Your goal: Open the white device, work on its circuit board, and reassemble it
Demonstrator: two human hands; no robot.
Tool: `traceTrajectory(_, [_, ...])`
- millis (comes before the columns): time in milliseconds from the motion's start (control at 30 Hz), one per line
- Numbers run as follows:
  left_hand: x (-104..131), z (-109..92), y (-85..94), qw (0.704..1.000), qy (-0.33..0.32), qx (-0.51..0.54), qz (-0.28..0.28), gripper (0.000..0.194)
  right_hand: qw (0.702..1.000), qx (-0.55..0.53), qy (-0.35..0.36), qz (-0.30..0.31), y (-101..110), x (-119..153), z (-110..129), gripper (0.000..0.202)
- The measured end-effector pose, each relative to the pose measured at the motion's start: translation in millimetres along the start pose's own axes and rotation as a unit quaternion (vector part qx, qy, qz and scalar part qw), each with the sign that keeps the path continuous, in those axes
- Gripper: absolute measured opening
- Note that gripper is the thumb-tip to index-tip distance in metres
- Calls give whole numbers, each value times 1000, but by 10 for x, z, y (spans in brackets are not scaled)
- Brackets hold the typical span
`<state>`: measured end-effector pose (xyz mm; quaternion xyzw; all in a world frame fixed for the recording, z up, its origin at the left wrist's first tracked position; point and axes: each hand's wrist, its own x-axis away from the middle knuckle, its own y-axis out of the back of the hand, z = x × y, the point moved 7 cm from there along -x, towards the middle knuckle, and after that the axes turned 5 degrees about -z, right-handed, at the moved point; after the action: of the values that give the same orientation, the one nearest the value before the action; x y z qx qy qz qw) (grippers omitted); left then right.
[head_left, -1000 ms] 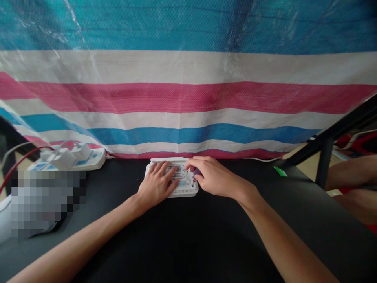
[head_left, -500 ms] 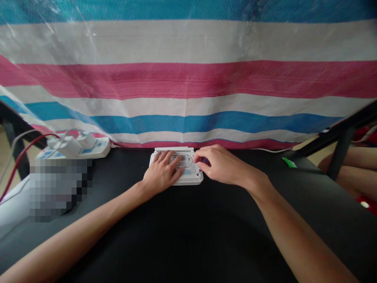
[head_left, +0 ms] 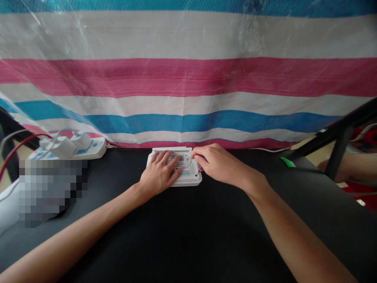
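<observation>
A white perforated device (head_left: 188, 179) with a white bar along its back edge lies on the black table (head_left: 188, 228), near the striped sheet. Spread over the left part of the device is my left hand (head_left: 160, 171), its fingers apart and pressing flat. My right hand (head_left: 219, 162) is at the device's right edge, fingers curled and pinched together. A small bit of red and purple shows under those fingers, but what they hold is mostly hidden.
At the left a white power strip (head_left: 98, 148) carries white plugs and cables, with a blurred-out object in front. A striped sheet (head_left: 182, 78) hangs behind the table. A green packet (head_left: 288, 162) lies at the right. Another person's arm shows beyond the dark frame.
The view has shifted slightly. The fingers of my right hand have closed in more, and less of the purple thing shows. My left hand stays on the device.
</observation>
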<state>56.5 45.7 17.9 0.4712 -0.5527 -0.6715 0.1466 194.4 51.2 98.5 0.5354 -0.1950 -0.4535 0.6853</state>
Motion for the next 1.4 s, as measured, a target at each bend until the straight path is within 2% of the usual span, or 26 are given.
traceTrajectory(133, [1, -3, 2, 1000, 1, 0, -3, 46, 1000, 0, 15, -16, 2, 4, -5, 29])
traceTrajectory(267, [1, -12, 9, 1000, -1, -15, 0, 46, 999, 3, 32, 4, 7, 31, 30, 32])
traceTrajectory(500, [-3, -17, 26, 1000, -6, -20, -4, 46, 1000, -16, -6, 12, 10, 29, 10, 26])
traceTrajectory(700, [3, -7, 6, 1000, -2, -19, -6, 47, 999, -8, 30, 7, 32, 52, 20, 27])
traceTrajectory(767, [4, -10, 10, 1000, -2, -19, -8, 46, 1000, -9, 21, 10, 45, 44, 26, 20])
traceTrajectory(867, [4, -15, 21, 1000, -1, -20, -9, 46, 1000, -13, -9, 17, 56, 19, 29, 27])
traceTrajectory(967, [-1, -20, 30, 1000, -2, -20, -8, 46, 999, -26, -32, 13, 58, 6, 14, 23])
traceTrajectory(1100, [-6, -18, 27, 1000, -1, -18, 0, 46, 998, -47, -33, 22, 19, 18, -21, 22])
traceTrajectory(1233, [-3, -2, 6, 1000, 3, -14, 8, 47, 998, -48, -29, 20, 6, 27, -29, 12])
traceTrajectory(1400, [3, 1, 1, 1000, 4, -18, 14, 46, 991, -99, -65, 58, -53, 35, -23, 15])
